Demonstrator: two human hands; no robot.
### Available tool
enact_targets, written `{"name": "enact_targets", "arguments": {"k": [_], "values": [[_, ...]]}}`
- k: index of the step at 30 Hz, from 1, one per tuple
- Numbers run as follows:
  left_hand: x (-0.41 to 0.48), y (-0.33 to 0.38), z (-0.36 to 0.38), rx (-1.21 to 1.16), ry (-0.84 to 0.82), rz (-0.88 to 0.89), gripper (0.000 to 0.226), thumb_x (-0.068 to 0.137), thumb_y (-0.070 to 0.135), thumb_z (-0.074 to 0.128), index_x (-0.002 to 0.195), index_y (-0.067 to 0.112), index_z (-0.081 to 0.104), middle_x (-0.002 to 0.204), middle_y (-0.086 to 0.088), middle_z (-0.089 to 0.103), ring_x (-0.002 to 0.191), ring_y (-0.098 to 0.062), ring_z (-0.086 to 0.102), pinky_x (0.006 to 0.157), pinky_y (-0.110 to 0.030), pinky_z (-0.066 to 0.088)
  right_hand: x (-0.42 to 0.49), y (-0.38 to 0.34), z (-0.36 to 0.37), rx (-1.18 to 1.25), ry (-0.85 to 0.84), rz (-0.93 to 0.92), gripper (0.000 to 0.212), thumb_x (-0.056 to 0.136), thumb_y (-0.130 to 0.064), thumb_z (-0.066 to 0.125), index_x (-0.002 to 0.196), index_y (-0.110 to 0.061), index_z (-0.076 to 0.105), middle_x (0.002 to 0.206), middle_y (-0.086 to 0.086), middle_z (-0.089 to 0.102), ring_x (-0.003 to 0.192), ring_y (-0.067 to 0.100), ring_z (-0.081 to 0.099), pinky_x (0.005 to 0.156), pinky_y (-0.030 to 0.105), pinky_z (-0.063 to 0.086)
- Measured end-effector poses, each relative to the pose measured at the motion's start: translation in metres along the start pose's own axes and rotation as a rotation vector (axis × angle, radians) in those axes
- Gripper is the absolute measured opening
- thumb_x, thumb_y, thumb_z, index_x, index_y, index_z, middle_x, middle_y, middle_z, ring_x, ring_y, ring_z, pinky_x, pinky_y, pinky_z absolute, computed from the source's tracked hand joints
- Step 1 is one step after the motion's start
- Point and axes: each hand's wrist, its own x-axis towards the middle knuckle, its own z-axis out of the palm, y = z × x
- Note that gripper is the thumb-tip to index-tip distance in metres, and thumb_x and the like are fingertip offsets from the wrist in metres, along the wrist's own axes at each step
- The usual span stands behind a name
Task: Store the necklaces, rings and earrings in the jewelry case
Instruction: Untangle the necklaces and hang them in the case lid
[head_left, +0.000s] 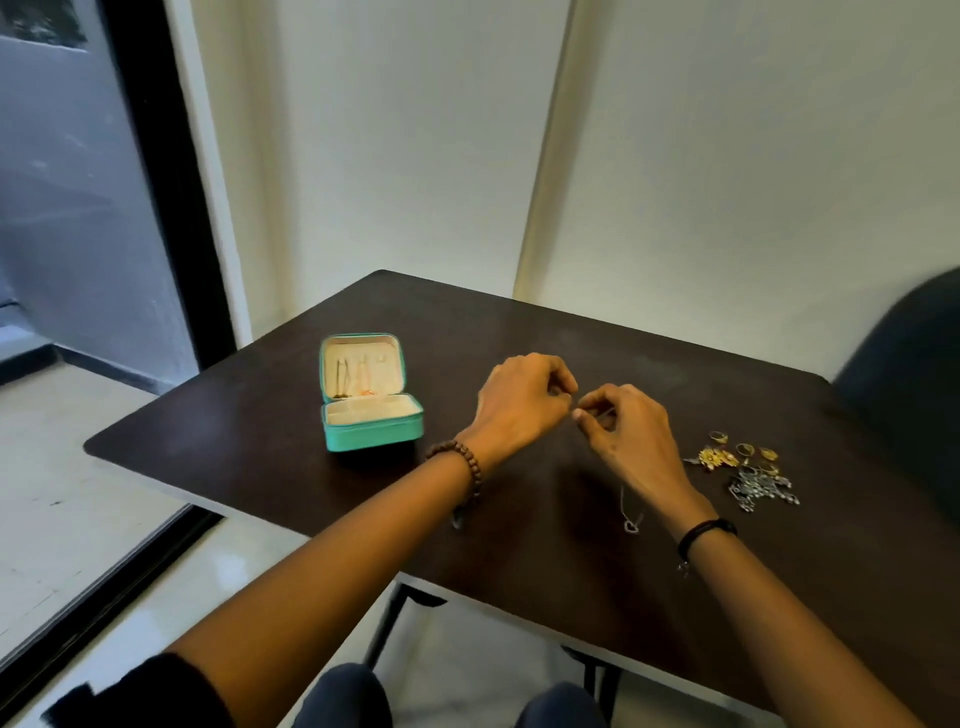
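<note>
Both hands met mid-frame: left hand (524, 400) and right hand (623, 436) each pinched a thin necklace (630, 524), its pendant dangling below. An open jewelry case (371, 423) stood centre-left; loose jewelry (748, 467) lay at right.

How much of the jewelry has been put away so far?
Early on. The open teal case already shows a few pieces hanging in its lid. The left hand and right hand pinch a thin necklace, its heart pendant dangling. A pile of rings and earrings lies on the table, not yet stored.
</note>
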Motion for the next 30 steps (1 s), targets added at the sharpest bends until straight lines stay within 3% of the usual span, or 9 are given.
{"name": "enact_targets", "arguments": {"k": [3, 7, 12, 16, 21, 23, 26, 30], "values": [[0.013, 0.008, 0.032, -0.008, -0.083, -0.036, 0.016, 0.086, 0.016, 0.066, 0.097, 0.025, 0.075, 0.097, 0.005, 0.074, 0.094, -0.014, 0.068, 0.084, -0.039, 0.058, 0.004, 0.03, -0.014, -0.113, -0.001, 0.074, 0.016, 0.09, -0.029, 0.071, 0.104, -0.02, 0.068, 0.105, 0.001, 0.062, 0.092, 0.02, 0.063, 0.078, 0.044, 0.057], [0.03, 0.017, 0.066, 0.047, -0.14, -0.09, 0.012, 0.089, 0.027, 0.069, 0.097, 0.021, 0.076, 0.102, 0.001, 0.073, 0.096, -0.018, 0.067, 0.085, -0.041, 0.058, 0.013, 0.058, -0.028, -0.258, -0.033, 0.185, 0.024, 0.092, -0.028, 0.07, 0.112, -0.015, 0.069, 0.113, 0.006, 0.063, 0.105, 0.025, 0.063, 0.083, 0.042, 0.055], [0.041, 0.028, 0.088, 0.203, -0.143, -0.127, 0.038, 0.083, 0.049, 0.071, 0.099, 0.015, 0.07, 0.094, -0.002, 0.07, 0.088, -0.021, 0.066, 0.075, -0.035, 0.055, 0.024, 0.069, -0.033, -0.302, -0.086, 0.276, 0.021, 0.095, -0.032, 0.068, 0.099, -0.013, 0.076, 0.099, 0.007, 0.072, 0.099, 0.027, 0.067, 0.076, 0.037, 0.053], [0.039, 0.034, 0.095, 0.289, -0.126, -0.128, 0.028, 0.085, 0.035, 0.073, 0.102, 0.014, 0.066, 0.102, -0.006, 0.069, 0.096, -0.027, 0.066, 0.077, -0.038, 0.051, 0.032, 0.071, -0.031, -0.278, -0.127, 0.352, 0.015, 0.09, -0.031, 0.074, 0.09, -0.016, 0.076, 0.097, 0.006, 0.073, 0.098, 0.029, 0.067, 0.081, 0.045, 0.056], [0.03, 0.044, 0.09, 0.367, -0.137, -0.047, 0.011, 0.093, 0.018, 0.061, 0.094, 0.014, 0.051, 0.106, -0.009, 0.065, 0.099, -0.03, 0.064, 0.073, -0.037, 0.042, 0.034, 0.063, -0.028, -0.346, -0.165, 0.362, 0.009, 0.092, -0.019, 0.062, 0.093, -0.01, 0.064, 0.102, 0.012, 0.067, 0.096, 0.036, 0.065, 0.079, 0.043, 0.054], [0.026, 0.044, 0.092, 0.398, -0.165, -0.007, 0.007, 0.096, 0.017, 0.057, 0.098, 0.013, 0.052, 0.108, -0.01, 0.064, 0.103, -0.029, 0.061, 0.075, -0.037, 0.042, 0.03, 0.058, -0.027, -0.381, -0.216, 0.33, 0.01, 0.092, -0.018, 0.059, 0.09, -0.008, 0.061, 0.099, 0.013, 0.066, 0.093, 0.035, 0.065, 0.074, 0.04, 0.052], [0.018, 0.044, 0.091, 0.431, -0.214, 0.031, 0.018, 0.1, 0.023, 0.051, 0.11, 0.008, 0.056, 0.117, -0.013, 0.061, 0.115, -0.029, 0.051, 0.081, -0.037, 0.043, 0.019, 0.051, -0.028, -0.426, -0.267, 0.261, 0.017, 0.094, -0.026, 0.059, 0.089, -0.01, 0.059, 0.099, 0.01, 0.067, 0.093, 0.032, 0.065, 0.074, 0.041, 0.054], [0.006, 0.043, 0.085, 0.37, -0.308, -0.015, 0.013, 0.098, 0.022, 0.052, 0.095, 0.01, 0.055, 0.114, -0.014, 0.059, 0.115, -0.028, 0.047, 0.086, -0.038, 0.046, 0.004, 0.042, -0.03, -0.455, -0.331, 0.192, 0.026, 0.097, -0.036, 0.056, 0.087, -0.012, 0.058, 0.091, 0.007, 0.063, 0.093, 0.031, 0.061, 0.073, 0.04, 0.05]]}}
